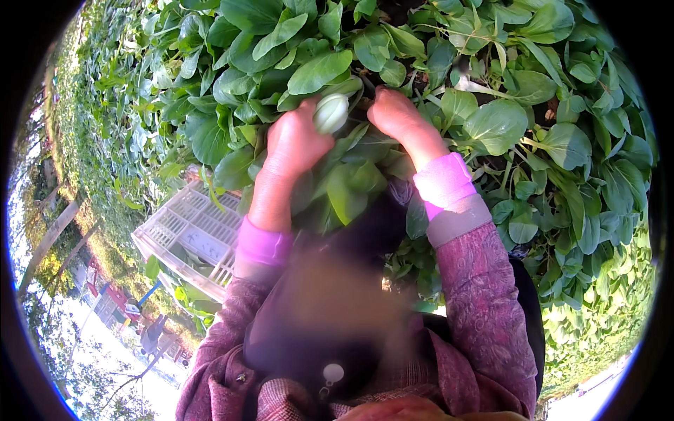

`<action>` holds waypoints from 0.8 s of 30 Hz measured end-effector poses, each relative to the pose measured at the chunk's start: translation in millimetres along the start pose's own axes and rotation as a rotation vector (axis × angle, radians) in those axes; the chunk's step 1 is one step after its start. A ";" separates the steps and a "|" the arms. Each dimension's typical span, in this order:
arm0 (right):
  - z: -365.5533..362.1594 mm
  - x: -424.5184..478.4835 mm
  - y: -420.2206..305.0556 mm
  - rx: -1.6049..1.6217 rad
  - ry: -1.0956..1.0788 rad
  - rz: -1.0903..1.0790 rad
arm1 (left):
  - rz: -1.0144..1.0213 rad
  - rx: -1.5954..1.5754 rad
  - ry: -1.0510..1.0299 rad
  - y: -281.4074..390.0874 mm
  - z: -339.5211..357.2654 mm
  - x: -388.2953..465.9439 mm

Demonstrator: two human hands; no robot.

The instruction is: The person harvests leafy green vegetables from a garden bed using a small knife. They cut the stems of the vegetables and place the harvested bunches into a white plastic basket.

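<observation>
My left hand is closed around a head of bok choy. Its pale, bulbous base faces up past my thumb, and blurred green leaves spread below, towards my body. Just to the right, my right hand reaches down among the standing bok choy plants. Its fingers are curled and their tips are hidden by leaves and shade, so whether it grips anything cannot be made out.
A white slatted plastic crate with green leaves in it stands left of my left forearm. Dense leafy plants fill the ground ahead and to the right. White stalks lie beyond my right hand. Trees stand far left.
</observation>
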State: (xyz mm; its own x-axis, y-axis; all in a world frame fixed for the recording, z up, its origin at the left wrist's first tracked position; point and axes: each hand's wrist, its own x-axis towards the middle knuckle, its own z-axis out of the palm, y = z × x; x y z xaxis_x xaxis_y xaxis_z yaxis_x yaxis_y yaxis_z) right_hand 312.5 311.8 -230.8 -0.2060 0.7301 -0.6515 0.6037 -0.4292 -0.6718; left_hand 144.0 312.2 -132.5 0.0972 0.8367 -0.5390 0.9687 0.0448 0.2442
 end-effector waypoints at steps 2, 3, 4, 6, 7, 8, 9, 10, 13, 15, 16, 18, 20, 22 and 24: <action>-21.6 -7.2 -20.4 0.064 -0.196 0.146 | -0.022 -0.025 0.001 -5.3 2.4 -1.4; -21.0 -9.7 -21.2 0.098 -0.204 0.194 | -0.030 -0.035 0.002 -8.4 3.7 -1.0; -20.0 -13.2 -21.8 0.133 -0.212 0.241 | -0.047 -0.023 -0.018 -12.1 5.6 -0.3; -13.2 -18.8 -14.4 0.129 -0.098 0.168 | -0.082 -0.001 -0.061 -16.0 9.8 0.6; -8.9 -17.1 -9.3 0.068 -0.089 0.124 | -0.070 -0.008 -0.038 -14.9 11.4 0.0; -4.9 -12.9 -5.7 0.007 -0.080 0.079 | -0.057 -0.015 -0.015 -12.9 11.6 -1.2; -1.5 -8.7 -5.3 -0.052 -0.073 0.033 | -0.048 -0.019 0.007 -10.7 11.2 -2.7; 5.7 -0.1 -8.9 -0.042 -0.030 0.118 | -0.052 -0.021 0.007 -9.4 10.4 -0.3; -4.2 -10.0 -15.4 -0.007 -0.121 0.099 | -0.041 -0.055 0.046 -13.0 13.1 -2.3; 33.2 -1.3 9.5 -0.079 -0.114 0.088 | -0.054 -0.106 0.044 -19.0 6.2 -3.9; 28.9 -13.1 7.4 -0.010 -0.123 0.093 | -0.098 -0.150 0.029 -27.7 3.4 -3.2; 23.5 -30.8 13.3 0.047 -0.042 0.074 | -0.103 -0.266 0.012 -32.0 -2.8 -8.3; 29.4 -38.5 28.3 0.022 0.136 0.024 | -0.078 -0.431 0.019 -36.8 -2.9 -9.7; 42.4 -42.9 41.5 0.385 0.183 -0.006 | -0.115 -0.650 -0.024 -35.4 -9.5 -13.1; 48.6 -54.8 38.7 1.067 0.159 0.082 | -0.103 -0.798 -0.067 -30.5 -16.5 -18.3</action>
State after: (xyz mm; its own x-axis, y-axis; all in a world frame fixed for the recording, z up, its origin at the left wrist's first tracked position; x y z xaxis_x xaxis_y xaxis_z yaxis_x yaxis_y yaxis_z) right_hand 309.7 229.3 -238.3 -0.0468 0.7055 -0.7071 -0.3870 -0.6654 -0.6383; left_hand 108.9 304.5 -116.7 0.0541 0.7735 -0.6315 0.5210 0.5177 0.6787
